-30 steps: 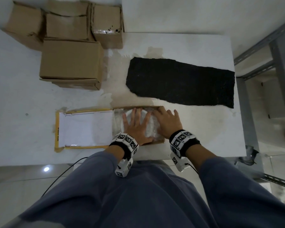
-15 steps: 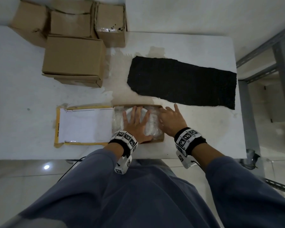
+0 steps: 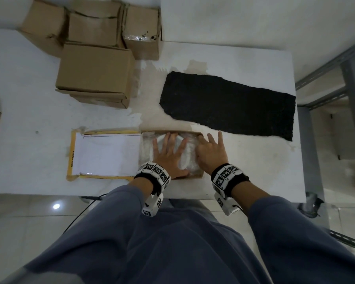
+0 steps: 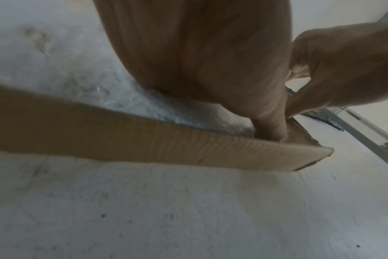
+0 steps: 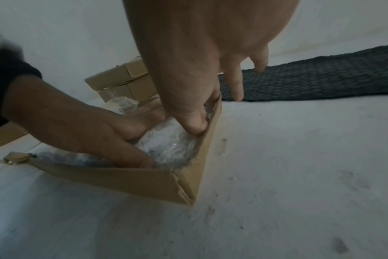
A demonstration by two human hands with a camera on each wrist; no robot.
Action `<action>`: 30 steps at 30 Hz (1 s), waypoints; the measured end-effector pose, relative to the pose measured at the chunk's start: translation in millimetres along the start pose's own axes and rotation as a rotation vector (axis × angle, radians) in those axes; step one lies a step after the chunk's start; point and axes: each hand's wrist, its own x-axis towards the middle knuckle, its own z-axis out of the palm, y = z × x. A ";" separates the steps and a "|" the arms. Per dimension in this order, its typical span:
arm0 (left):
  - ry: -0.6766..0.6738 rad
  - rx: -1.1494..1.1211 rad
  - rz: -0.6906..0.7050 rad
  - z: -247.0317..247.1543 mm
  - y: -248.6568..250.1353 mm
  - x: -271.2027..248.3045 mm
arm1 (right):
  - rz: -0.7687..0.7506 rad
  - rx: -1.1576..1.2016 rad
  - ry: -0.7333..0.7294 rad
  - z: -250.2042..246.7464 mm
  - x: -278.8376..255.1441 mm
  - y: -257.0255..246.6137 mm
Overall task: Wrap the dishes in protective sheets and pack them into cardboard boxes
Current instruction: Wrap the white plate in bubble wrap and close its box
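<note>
A shallow open cardboard box (image 3: 193,177) lies near the table's front edge, its lid (image 3: 107,154) folded flat to the left. Inside is a white dish in bubble wrap (image 3: 150,146). My left hand (image 3: 170,154) rests flat on the wrapped dish with fingers spread. My right hand (image 3: 211,152) is at the box's right wall, thumb pressing the wrap down inside while the straight fingers reach past the wall. In the right wrist view the right hand (image 5: 199,61) pushes the wrapped dish (image 5: 168,145) against the box wall (image 5: 133,180), and the left hand (image 5: 78,126) lies on top.
A black textured sheet (image 3: 230,103) lies on the white table (image 3: 29,99) behind and right of the box. Several closed cardboard boxes (image 3: 94,72) are stacked at the back left. A grey metal rack (image 3: 336,78) stands beyond the table's right edge.
My right hand's fingers have straightened and slid outward over the box's right wall. The left hand has stayed flat on the wrapped dish.
</note>
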 end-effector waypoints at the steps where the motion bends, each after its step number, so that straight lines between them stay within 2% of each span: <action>1: -0.004 0.000 0.000 -0.5 0.1 0.0 | 0.011 0.015 -0.001 -0.7 0.8 -1.4; 6: -0.005 -0.055 0.008 -3.1 -1.4 -1.3 | 0.076 0.042 0.085 -1.2 -1.6 -4.4; 9: 0.057 -0.175 0.074 -10.2 -7.1 -13.7 | 0.082 0.037 0.172 0.9 -5.7 -6.4; 12: 0.286 -0.404 0.158 -17.7 -25.1 -36.8 | 0.085 0.087 0.242 -3.1 -9.4 -9.3; 14: 0.457 -0.437 0.099 -24.7 -42.6 -48.9 | 0.036 0.163 0.267 -8.5 -11.0 -12.1; 15: 0.489 -0.425 0.041 -29.5 -50.2 -54.3 | -0.002 0.220 0.246 -10.8 -10.8 -14.6; 18: 0.414 -0.405 -0.072 -41.6 -65.5 -64.2 | -0.038 0.407 0.089 -8.3 -4.3 -24.9; 21: 0.267 -0.557 -0.174 -43.9 -63.1 -64.5 | 0.025 0.520 -0.023 -4.5 0.9 -35.3; 27: 0.187 -0.946 -0.368 -37.9 -42.5 -49.8 | 0.155 0.724 -0.097 -8.1 1.1 -48.9; 30: 0.158 -0.958 -0.444 -39.0 -37.8 -40.7 | 0.180 0.743 -0.123 -9.7 2.6 -53.2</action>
